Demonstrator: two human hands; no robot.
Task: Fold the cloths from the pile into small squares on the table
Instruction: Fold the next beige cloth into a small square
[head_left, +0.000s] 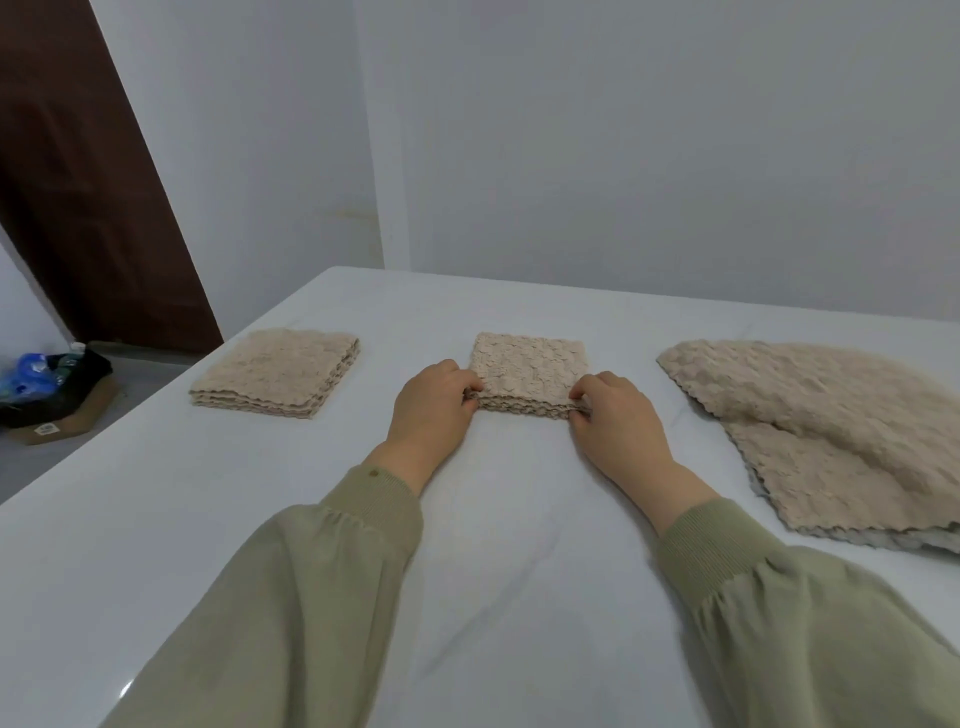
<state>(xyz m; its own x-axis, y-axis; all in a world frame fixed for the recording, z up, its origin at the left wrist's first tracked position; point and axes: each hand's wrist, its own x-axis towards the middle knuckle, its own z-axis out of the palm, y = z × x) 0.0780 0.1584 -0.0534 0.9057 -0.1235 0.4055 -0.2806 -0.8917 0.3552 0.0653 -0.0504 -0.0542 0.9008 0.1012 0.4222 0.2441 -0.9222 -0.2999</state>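
Head view: left grip (434, 410), right grip (618, 415) each pinch folded cloth (530, 364) front corners; cardboard box (85, 415) holds bags (62, 379).

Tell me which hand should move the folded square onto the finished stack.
Left, probably. The left hand pinches the folded square at its left corner, and the finished stack lies on that side; the right hand sits nearer the unfolded pile.
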